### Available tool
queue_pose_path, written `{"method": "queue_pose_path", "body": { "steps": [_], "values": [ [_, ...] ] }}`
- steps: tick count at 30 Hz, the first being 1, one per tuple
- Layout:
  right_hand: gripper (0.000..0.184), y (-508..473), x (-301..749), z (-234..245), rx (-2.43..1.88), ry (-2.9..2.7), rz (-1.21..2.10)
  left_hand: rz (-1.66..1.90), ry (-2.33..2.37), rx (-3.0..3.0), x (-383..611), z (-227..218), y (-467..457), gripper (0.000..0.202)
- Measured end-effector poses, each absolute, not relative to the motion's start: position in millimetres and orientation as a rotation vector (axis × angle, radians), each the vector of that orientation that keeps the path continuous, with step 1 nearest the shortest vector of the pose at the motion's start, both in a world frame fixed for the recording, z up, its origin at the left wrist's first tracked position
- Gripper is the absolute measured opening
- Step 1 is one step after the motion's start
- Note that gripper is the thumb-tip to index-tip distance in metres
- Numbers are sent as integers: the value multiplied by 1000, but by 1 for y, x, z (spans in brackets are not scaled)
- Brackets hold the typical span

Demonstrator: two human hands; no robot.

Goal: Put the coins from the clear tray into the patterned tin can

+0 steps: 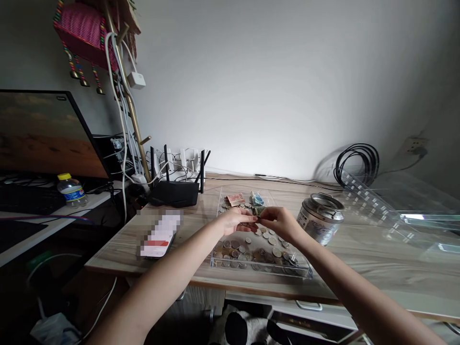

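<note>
Too small and dim to name: a small dark piece [258, 220] nipped where the fingertips of the left hand [235, 221] and the right hand [282, 221] meet; coin or folded paper, cannot tell. Both sets of fingers drawn together, thumb to forefinger, clamped on that piece from either side. Held just above the middle of a clear tray [262, 274], with part of the tray floor hidden under the palms. Forearms cut off by the lower edge. Below and nearer than the fingertips, loose coins [247, 251] – round, dull silver and brown, overlapping in places, faces unreadable. Just beyond the fingertips, at the tray's far end, a pink banknote [235, 199] and a blue-green note [257, 198], both crumpled. Right of the right-hand knuckles, near but apart, a shiny metal can [319, 219] lying tilted on the pale wood-grain desk [359, 258]. Farther right, a transparent ribbed rack [395, 206], edges hard to follow, and a black cable coil [357, 165] against the wall. Left of the left wrist, a blurred-out flat patch [160, 235]; beyond it a black router [175, 193] with upright antennas. Well off to the left, a plastic bottle [72, 190] with a yellow cap and a dark monitor [46, 134], cropped by the frame.
</note>
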State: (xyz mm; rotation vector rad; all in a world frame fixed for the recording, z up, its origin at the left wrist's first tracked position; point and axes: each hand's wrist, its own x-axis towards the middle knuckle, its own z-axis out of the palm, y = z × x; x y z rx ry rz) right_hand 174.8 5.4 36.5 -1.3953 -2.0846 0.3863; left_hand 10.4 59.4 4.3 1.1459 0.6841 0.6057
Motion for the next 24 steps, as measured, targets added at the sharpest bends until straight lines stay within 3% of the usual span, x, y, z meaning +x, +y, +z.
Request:
{"method": "queue_pose_path", "body": {
  "steps": [8, 15, 24],
  "values": [
    [22, -23, 240, 106, -1830, -1733, -483, 652, 693, 1052, 9, 0, 64, 10],
    [18, -7, 291, 119, -2005, -1933, -222, 872, 736, 979, 11, 2, 66, 11],
    [23, -3, 288, 124, -2100, -2030, -175, 1126, 695, 868, 9, -1, 77, 10]
  ]
}}
